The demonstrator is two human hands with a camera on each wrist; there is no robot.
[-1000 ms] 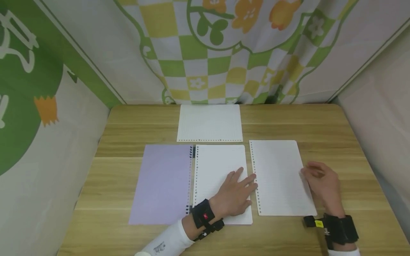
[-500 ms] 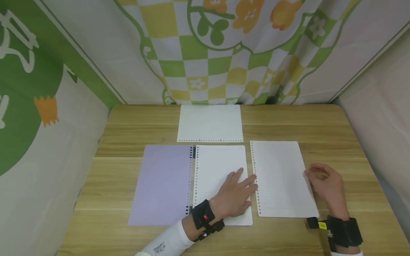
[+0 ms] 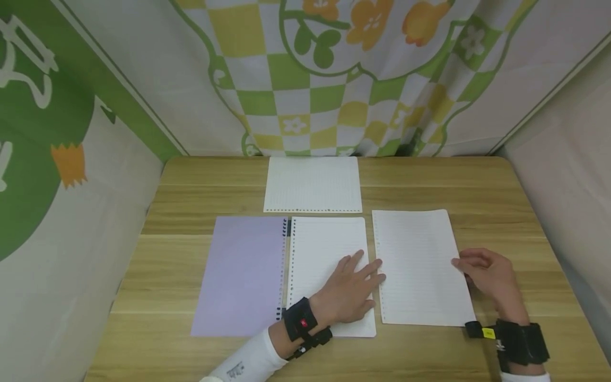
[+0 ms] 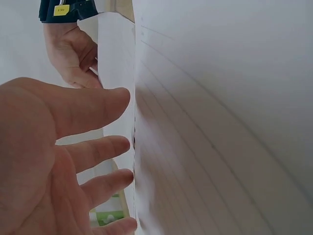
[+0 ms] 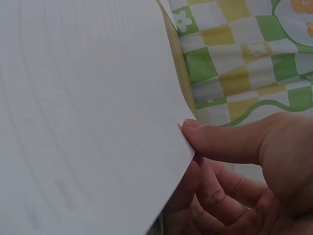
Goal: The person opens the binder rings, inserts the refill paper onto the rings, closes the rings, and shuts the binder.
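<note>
My left hand (image 3: 350,292) rests with fingers spread on a ruled, hole-punched white page (image 3: 324,249). Its fingertips reach the punched left edge of a loose ruled sheet (image 3: 420,265) on the right. At that sheet's far edge, my right hand (image 3: 491,273) pinches the paper, thumb on top and fingers underneath. The right wrist view shows the pinched sheet (image 5: 98,107) bending up at the thumb (image 5: 220,142). Beside the middle page lies a purple notebook cover (image 3: 243,276) with black rings along its inner edge.
Another punched ruled sheet (image 3: 312,183) lies sideways at the back of the wooden table (image 3: 191,196). A checked green, yellow and white curtain (image 3: 305,101) hangs right behind the table. Pale cloth walls stand on both sides.
My right hand has moved slightly right and toward me; its thumb now overlaps the sheet's edge. The sheet's right edge has shifted a little right. My left hand stays nearly still.
</note>
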